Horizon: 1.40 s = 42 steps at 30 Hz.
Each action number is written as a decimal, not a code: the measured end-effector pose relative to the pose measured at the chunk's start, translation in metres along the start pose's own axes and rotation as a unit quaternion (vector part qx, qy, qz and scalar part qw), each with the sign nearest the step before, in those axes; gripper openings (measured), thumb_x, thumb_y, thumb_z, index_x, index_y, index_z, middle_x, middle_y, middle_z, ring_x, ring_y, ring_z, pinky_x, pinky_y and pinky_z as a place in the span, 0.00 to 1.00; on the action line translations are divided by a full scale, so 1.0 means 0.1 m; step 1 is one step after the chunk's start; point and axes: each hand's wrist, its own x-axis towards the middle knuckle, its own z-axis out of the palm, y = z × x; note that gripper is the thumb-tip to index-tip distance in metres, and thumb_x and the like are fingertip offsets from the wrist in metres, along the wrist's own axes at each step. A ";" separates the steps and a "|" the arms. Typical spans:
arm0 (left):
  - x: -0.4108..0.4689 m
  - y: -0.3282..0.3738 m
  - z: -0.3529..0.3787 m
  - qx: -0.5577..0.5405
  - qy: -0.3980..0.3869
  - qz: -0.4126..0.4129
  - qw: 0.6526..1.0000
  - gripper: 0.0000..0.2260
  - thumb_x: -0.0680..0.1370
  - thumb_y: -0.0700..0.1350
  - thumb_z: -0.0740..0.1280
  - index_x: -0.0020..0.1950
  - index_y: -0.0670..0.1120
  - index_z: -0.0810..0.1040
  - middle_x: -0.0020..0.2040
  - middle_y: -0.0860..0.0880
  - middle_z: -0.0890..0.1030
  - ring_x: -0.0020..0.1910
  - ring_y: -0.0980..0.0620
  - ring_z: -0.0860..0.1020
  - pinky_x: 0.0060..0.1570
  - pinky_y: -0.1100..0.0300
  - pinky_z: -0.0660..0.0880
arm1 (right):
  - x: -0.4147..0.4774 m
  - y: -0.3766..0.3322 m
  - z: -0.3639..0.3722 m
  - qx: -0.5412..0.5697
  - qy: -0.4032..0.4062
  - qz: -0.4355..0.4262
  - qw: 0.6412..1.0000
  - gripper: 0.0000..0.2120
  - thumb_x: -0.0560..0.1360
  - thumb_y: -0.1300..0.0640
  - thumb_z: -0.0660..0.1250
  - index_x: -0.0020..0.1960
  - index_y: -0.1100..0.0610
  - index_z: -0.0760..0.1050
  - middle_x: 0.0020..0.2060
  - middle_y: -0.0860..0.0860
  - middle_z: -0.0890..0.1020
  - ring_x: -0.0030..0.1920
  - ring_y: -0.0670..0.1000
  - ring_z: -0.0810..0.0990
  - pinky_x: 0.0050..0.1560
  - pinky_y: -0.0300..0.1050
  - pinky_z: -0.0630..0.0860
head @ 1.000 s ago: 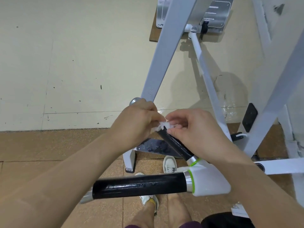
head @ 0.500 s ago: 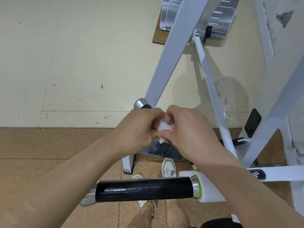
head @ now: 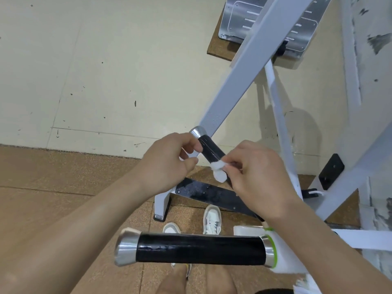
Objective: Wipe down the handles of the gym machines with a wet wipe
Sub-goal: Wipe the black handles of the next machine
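Note:
Two black handles with silver end caps belong to a white gym machine. The upper handle slants from its cap at upper left down to the right. My right hand pinches a bunched white wet wipe against this handle's lower part. My left hand sits just left of the handle with thumb and fingertips touching its upper end near the cap. The lower handle lies horizontal below both hands, glossy, joined at its right end to a white hub with a green ring.
A white frame beam runs diagonally from the top right to behind the upper handle. A metal foot plate is at the top. A black base plate, a white frame foot and my shoes are on the brown floor.
My hands have come apart. The right hand has slid the wipe down the upper handle, baring its black grip and silver cap; the left hand now rests near the cap.

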 end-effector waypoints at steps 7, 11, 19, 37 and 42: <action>0.02 -0.01 0.07 -0.160 -0.034 -0.033 0.986 0.06 0.74 0.47 0.70 0.48 0.49 0.75 0.39 0.50 0.79 0.34 0.54 0.75 0.38 0.56 0.75 | 0.49 -0.17 0.20 0.129 0.035 0.051 0.990 0.06 0.70 0.62 0.69 0.43 0.55 0.83 0.39 0.51 0.82 0.41 0.51 0.79 0.45 0.50 0.76; 0.09 -0.08 0.10 -0.127 0.000 -0.025 0.992 0.05 0.74 0.49 0.71 0.43 0.49 0.78 0.37 0.54 0.80 0.34 0.58 0.75 0.38 0.62 0.72 | 0.32 -0.14 -0.01 0.070 -0.041 -0.025 0.996 0.06 0.73 0.55 0.69 0.45 0.55 0.84 0.42 0.52 0.82 0.44 0.53 0.80 0.47 0.53 0.77; 0.08 -0.17 0.05 -0.178 0.020 -0.091 0.980 0.10 0.74 0.36 0.64 0.49 0.49 0.79 0.40 0.48 0.81 0.40 0.48 0.80 0.45 0.52 0.78 | 0.66 -0.28 0.26 -0.032 -0.007 -0.080 0.996 0.03 0.71 0.62 0.69 0.44 0.56 0.81 0.40 0.53 0.79 0.41 0.57 0.79 0.39 0.48 0.73; -0.02 -0.20 -0.06 -0.217 0.058 -0.099 0.969 0.11 0.77 0.39 0.63 0.45 0.54 0.80 0.46 0.49 0.82 0.39 0.51 0.77 0.47 0.52 0.77 | 0.71 -0.33 0.13 -0.091 -0.072 -0.124 0.985 0.06 0.75 0.60 0.64 0.41 0.55 0.77 0.36 0.49 0.70 0.43 0.56 0.74 0.38 0.47 0.67; -0.08 -0.28 -0.09 -0.221 0.056 -0.100 0.969 0.10 0.76 0.40 0.65 0.43 0.54 0.81 0.44 0.52 0.82 0.39 0.54 0.77 0.47 0.56 0.75 | 0.52 -0.23 0.03 -0.082 -0.089 -0.119 0.985 0.05 0.74 0.60 0.67 0.46 0.55 0.81 0.40 0.50 0.73 0.44 0.55 0.76 0.41 0.48 0.71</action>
